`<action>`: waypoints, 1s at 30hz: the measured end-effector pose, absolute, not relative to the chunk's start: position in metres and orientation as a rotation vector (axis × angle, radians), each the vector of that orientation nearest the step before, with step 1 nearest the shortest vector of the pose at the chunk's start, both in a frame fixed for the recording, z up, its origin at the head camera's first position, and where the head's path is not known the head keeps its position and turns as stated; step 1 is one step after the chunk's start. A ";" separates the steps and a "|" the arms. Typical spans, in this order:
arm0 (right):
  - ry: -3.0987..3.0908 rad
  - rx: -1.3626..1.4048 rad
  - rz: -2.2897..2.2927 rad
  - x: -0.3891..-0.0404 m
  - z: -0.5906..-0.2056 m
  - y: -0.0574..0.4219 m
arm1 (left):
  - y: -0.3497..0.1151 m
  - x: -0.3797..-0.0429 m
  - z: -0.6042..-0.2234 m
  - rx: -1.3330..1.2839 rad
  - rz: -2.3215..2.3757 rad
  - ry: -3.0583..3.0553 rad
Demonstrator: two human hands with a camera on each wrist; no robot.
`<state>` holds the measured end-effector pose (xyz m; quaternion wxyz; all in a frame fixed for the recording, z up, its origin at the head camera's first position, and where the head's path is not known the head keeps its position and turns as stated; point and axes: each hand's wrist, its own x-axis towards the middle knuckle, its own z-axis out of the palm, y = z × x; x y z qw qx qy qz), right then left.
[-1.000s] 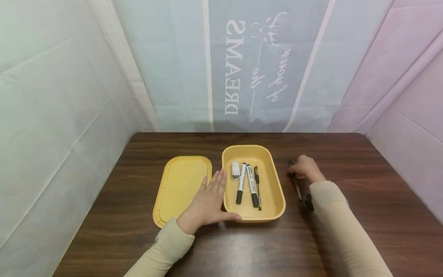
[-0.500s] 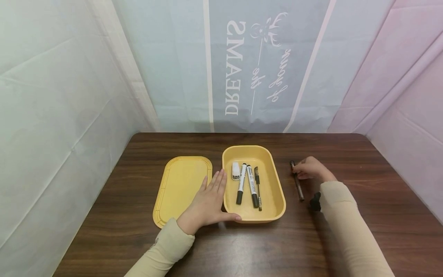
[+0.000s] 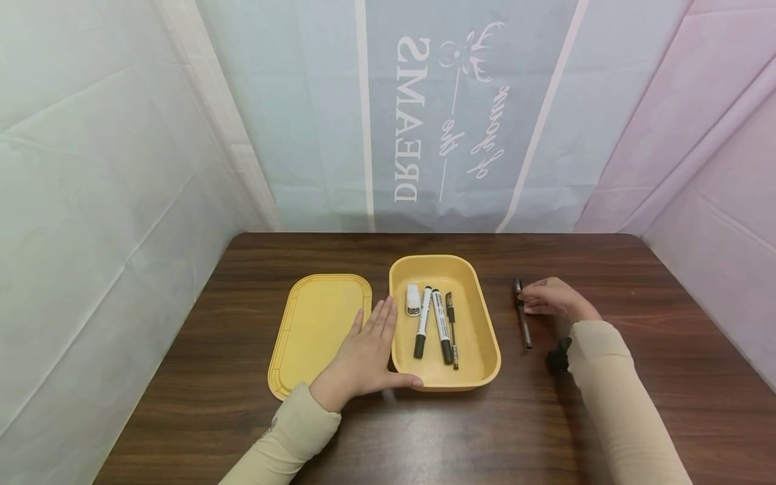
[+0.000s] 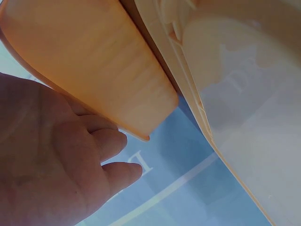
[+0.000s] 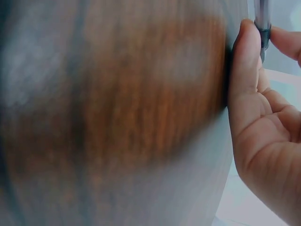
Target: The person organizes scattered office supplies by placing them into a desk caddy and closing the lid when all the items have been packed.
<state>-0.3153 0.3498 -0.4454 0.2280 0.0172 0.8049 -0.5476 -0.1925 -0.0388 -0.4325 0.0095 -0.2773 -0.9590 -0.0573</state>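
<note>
My left hand lies with straight, spread fingers along the left wall of the yellow box, its thumb on the near rim. In the left wrist view the fingers touch the outside of the box wall. To the right of the box, my right hand pinches a dark pen near its far end, between thumb and fingertips; the right wrist view shows this pinch on the pen. Inside the box are two white markers with black caps, a black pen and a small white bottle.
A flat yellow lid lies left of the box, partly beneath the left forearm in the head view. The brown wooden table ends at a hanging cloth with mirrored lettering. More cloth hangs at both sides.
My right hand has shifted to the right with the pen, which now stands more nearly straight away from me in the head view. The left hand, box and lid stay put.
</note>
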 end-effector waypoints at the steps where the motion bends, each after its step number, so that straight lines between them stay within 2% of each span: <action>1: 2.212 0.051 -1.513 -0.315 -0.446 0.350 | -0.039 -0.192 -0.432 -0.864 -0.182 -2.996; 30: 2.065 0.023 -1.660 -0.315 -0.449 0.362 | -0.039 -0.193 -0.428 -0.862 -0.201 -3.020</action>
